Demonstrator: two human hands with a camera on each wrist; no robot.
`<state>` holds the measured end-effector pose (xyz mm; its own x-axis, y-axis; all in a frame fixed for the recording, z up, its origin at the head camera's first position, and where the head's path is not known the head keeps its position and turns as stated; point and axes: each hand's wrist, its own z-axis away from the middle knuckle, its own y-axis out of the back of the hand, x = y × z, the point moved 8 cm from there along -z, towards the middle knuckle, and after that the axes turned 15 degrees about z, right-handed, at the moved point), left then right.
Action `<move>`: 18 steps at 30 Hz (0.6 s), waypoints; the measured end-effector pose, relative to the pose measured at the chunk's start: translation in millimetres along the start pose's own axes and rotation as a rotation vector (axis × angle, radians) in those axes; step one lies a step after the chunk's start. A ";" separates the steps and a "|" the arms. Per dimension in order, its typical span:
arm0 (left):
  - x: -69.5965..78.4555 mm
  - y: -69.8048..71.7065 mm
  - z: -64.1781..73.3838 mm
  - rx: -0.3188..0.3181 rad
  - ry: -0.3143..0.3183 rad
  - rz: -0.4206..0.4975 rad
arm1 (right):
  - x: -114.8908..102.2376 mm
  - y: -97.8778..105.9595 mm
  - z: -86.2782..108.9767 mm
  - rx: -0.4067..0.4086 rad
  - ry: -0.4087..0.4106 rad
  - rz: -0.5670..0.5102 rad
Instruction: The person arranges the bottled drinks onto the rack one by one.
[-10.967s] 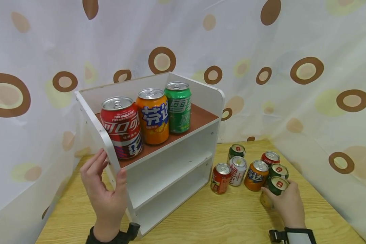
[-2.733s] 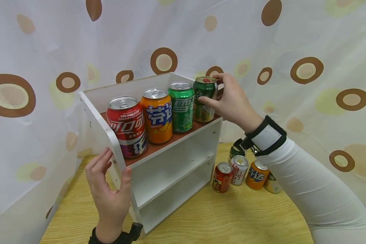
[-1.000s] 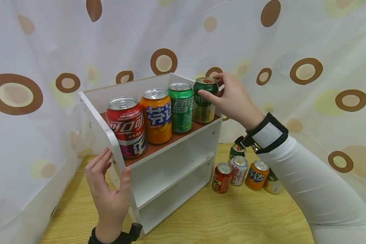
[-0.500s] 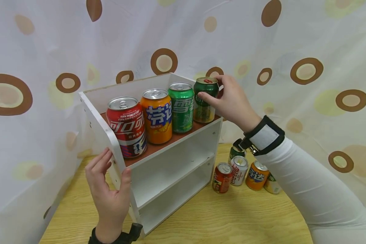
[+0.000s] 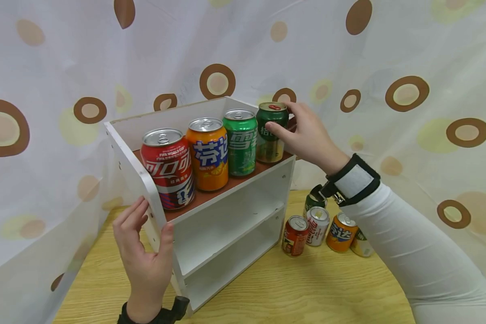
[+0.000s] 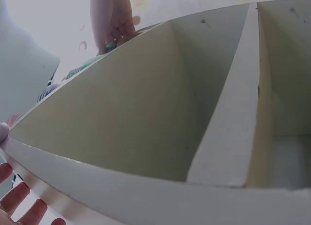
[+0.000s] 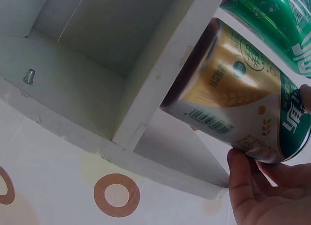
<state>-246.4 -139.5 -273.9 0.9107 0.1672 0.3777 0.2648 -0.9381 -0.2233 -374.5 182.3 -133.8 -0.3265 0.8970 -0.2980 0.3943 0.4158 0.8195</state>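
My right hand [image 5: 308,135] grips a green-and-gold drink can [image 5: 271,139], thumb in front and fingers behind. The can stands upright at the right end of the top shelf, by the green Sprite can [image 5: 240,144]. In the right wrist view its gold lower part [image 7: 228,74] is right at the shelf edge. Farther left on that shelf stand an orange Fanta can [image 5: 208,155] and a red Coca-Cola can [image 5: 168,171]. My left hand [image 5: 146,252], fingers loosely extended, touches the left side panel of the white shelf unit [image 5: 151,198].
On the wooden table [image 5: 267,288], right of the unit, stand a red can [image 5: 294,236], a white Coca-Cola can [image 5: 317,227], an orange Fanta can [image 5: 341,231] and a green-topped can [image 5: 362,245]. Another green can [image 5: 312,203] stands behind. My right sleeve [image 5: 421,252] hides part of the table.
Earlier, my right hand was at a green-and-gold can on the table; that kind of can now stands on the top shelf in its grip. Over the last second, little has moved.
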 end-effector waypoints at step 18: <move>2.0 -0.9 -0.1 -0.001 -0.002 -0.002 | 0.6 -0.8 2.3 -0.084 0.068 -0.084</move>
<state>-244.8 -138.4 -272.9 0.9108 0.1702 0.3761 0.2668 -0.9379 -0.2216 -373.0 182.9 -135.7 -0.4137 0.8462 -0.3359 0.2908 0.4724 0.8320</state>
